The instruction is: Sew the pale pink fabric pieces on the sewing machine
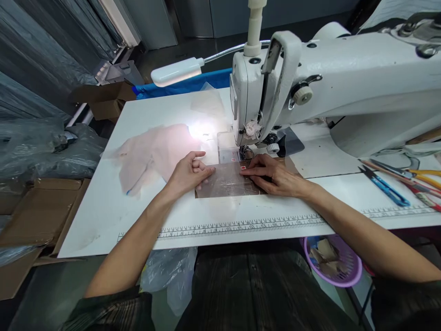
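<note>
A thin, see-through piece of sheer fabric (227, 181) lies over a brown strip on the table, in front of the sewing machine's presser foot (245, 153). My left hand (191, 174) is at its left edge, the thumb on top and curled fingers partly behind the cloth, the index finger stretched forward. Close by the presser foot, my right hand (272, 175) is closed on the fabric's right part, its fingertips pressed together beside a small red and white tag (243, 168). What lies beneath the right palm is hidden.
The white sewing machine (344, 73) stands behind the hands, with a lit lamp (177, 72) to its left. Pale pink sheer pieces (161, 151) lie left. Blue thread snips (386, 186) and other tools are at right. A ruler tape (241, 227) lines the front edge; a purple basket (353, 271) stands below.
</note>
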Available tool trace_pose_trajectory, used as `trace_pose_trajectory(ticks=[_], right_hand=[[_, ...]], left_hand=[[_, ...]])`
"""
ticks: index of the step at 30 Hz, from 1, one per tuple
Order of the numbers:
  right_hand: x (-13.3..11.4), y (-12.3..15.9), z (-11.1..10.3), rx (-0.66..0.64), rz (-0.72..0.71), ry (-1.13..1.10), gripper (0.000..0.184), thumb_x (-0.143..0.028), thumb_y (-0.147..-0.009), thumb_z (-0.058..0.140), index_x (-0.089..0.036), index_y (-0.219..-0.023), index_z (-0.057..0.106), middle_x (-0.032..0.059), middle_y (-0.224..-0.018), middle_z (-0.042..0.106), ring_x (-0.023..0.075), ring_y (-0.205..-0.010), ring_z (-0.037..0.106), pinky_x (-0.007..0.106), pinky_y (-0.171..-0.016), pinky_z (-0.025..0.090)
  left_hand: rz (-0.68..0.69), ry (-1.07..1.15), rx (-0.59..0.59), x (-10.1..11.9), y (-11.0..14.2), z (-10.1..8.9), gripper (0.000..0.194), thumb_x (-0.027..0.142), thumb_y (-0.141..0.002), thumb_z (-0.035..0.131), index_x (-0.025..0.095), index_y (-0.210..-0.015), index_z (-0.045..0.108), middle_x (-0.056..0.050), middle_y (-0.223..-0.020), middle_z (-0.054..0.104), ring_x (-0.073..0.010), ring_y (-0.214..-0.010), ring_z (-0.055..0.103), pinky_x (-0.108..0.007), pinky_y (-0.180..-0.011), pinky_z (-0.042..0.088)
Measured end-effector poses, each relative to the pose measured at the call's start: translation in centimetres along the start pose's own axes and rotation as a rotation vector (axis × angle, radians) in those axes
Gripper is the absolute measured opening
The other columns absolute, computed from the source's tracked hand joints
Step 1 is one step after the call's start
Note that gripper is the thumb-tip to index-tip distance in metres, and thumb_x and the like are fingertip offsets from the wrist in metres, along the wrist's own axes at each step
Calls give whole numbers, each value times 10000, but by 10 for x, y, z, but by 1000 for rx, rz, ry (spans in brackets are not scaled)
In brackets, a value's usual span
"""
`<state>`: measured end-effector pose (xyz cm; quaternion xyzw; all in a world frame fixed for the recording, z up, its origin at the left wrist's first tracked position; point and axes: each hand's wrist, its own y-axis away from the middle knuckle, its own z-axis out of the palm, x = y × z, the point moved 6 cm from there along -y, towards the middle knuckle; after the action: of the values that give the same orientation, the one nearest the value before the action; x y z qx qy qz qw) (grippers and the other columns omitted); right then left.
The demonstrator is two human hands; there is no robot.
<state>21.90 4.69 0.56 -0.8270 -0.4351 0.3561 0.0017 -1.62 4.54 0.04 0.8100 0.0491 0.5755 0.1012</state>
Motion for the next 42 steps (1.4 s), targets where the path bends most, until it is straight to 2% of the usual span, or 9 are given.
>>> trace_pose_trajectory(ticks=[5, 11, 18, 23, 27, 32, 34, 37, 42], right_hand=[[-3, -1, 7, 6, -58, 144, 344, -256, -964, 447, -209, -1211, 682, 129, -1062, 563, 227, -1002, 532, 408, -892, 508], [-2, -5, 7, 46, -57, 222, 343, -250, -965, 440, -168, -1205, 670, 144, -1067, 549, 235, -963, 530, 406, -844, 528], [0, -3, 7, 72, 3, 172, 356, -262, -971, 417, -181, -1219, 658, 139, -1075, 549, 239, -995, 546, 438, -910, 522], [3, 1, 3, 92, 34, 91, 365, -243, -971, 409, -188, -1242, 648, 121, -1046, 548, 205, -947, 564, 392, -886, 529], [-3, 1, 5, 61, -50, 123, 360, -272, -987, 411, -217, -1247, 653, 123, -1050, 548, 217, -979, 540, 393, -876, 502], [-12, -1, 15, -41, -91, 358, 366, -288, -988, 420, -286, -1299, 614, 128, -1063, 534, 265, -986, 483, 463, -870, 451], [-12, -2, 16, -53, -80, 393, 372, -285, -988, 415, -272, -1309, 603, 132, -1066, 533, 262, -969, 482, 450, -855, 457], [-8, -3, 11, 14, -50, 397, 375, -276, -983, 406, -199, -1279, 622, 144, -1037, 540, 253, -949, 492, 408, -827, 479], [0, -3, 9, 66, 23, 391, 389, -289, -987, 384, -215, -1297, 609, 144, -1056, 543, 258, -965, 499, 404, -833, 493]], left_hand=[[-15, -48, -46, 2, 1, -2, 631, 293, -729, 786, 147, -1263, 484, 10, -704, 630, -109, -525, 600, -181, -415, 474], [13, -36, -17, 5, 2, -2, 673, 340, -720, 794, 144, -1276, 469, -2, -764, 638, -116, -582, 607, -185, -422, 494], [14, -15, -34, 3, -1, -3, 666, 301, -704, 807, 145, -1264, 481, 13, -726, 631, -109, -556, 604, -198, -449, 506], [-11, -48, -69, 2, 0, -3, 664, 305, -736, 789, 155, -1294, 462, 5, -745, 641, -119, -572, 622, -214, -472, 519], [-10, -53, -98, -2, -2, -6, 658, 270, -746, 770, 164, -1311, 450, -5, -760, 645, -132, -612, 641, -226, -510, 533], [28, -93, -159, -7, -4, -9, 667, 246, -749, 740, 185, -1337, 430, -19, -842, 663, -109, -592, 611, -216, -499, 509], [56, -133, -145, -5, -3, -8, 686, 277, -749, 744, 185, -1347, 421, -23, -874, 659, -93, -560, 582, -208, -471, 486], [127, -235, -78, 1, 1, -3, 709, 339, -756, 744, 195, -1363, 406, -25, -936, 649, -73, -523, 551, -214, -459, 468], [350, -526, 69, 14, 6, 1, 667, 380, -795, 705, 209, -1369, 413, -19, -962, 632, -70, -545, 535, -230, -520, 474]])
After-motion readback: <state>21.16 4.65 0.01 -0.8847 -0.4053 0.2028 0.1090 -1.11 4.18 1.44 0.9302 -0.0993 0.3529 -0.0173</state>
